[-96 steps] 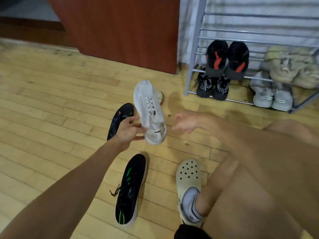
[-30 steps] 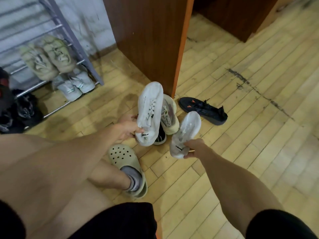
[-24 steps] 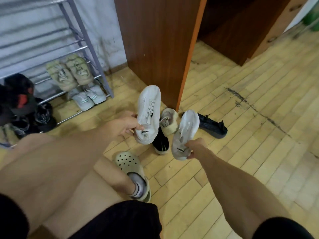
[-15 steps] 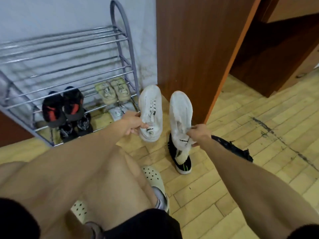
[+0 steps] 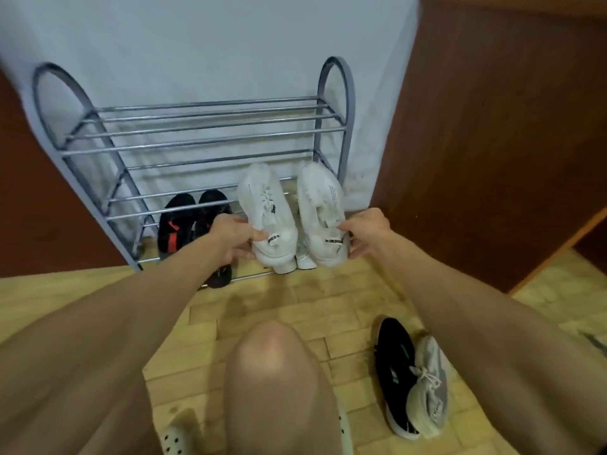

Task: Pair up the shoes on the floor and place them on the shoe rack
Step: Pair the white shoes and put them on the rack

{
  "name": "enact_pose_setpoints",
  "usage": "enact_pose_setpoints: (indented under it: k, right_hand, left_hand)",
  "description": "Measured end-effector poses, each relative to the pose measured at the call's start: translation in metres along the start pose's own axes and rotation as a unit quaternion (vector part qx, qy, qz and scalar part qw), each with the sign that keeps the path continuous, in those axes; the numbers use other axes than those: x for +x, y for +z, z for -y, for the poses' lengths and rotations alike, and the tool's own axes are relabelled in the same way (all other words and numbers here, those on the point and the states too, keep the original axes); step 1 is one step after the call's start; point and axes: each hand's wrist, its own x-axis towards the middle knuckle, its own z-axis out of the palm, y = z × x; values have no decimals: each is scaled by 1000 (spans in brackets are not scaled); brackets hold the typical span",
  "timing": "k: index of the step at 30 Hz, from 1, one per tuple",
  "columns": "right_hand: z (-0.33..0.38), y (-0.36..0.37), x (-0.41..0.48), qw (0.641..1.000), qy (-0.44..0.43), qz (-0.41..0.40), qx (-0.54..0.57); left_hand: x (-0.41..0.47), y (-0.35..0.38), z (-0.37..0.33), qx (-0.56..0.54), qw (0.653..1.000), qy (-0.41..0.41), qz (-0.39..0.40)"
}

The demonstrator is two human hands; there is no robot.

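Observation:
I hold two white sneakers side by side, toes pointing at the grey metal shoe rack (image 5: 203,139). My left hand (image 5: 231,236) grips the heel of the left white sneaker (image 5: 266,211). My right hand (image 5: 364,231) grips the heel of the right white sneaker (image 5: 323,211). Both hang in front of the rack's right half, over its lower tiers. A black pair with red marks (image 5: 189,221) sits on the rack to the left. A black shoe (image 5: 392,369) and a grey sneaker (image 5: 428,392) lie together on the floor at lower right.
A pale shoe (image 5: 303,257) shows on the bottom tier under the white pair. The rack's upper tiers carry nothing. A brown wooden cabinet (image 5: 492,126) stands right of the rack. My knee (image 5: 272,366) and a cream clog (image 5: 174,438) fill the lower middle.
My view swung from the floor to face the rack. Both hands carried the white sneakers up and forward, side by side, to the rack's right half.

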Motion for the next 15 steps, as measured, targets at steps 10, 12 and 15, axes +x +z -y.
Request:
enact_pose_setpoints:
  k: [10, 12, 15]
  right_hand:
    - [72, 39, 121, 998, -43, -4, -37]
    - [78, 48, 140, 998, -55, -2, -43]
    - [80, 58, 169, 995, -80, -11, -63]
  left_hand:
    - [118, -10, -61, -14, 1000, 17, -5]
    - [138, -8, -69, -15, 1000, 15, -7]
    - [164, -8, -76, -7, 1000, 18, -10]
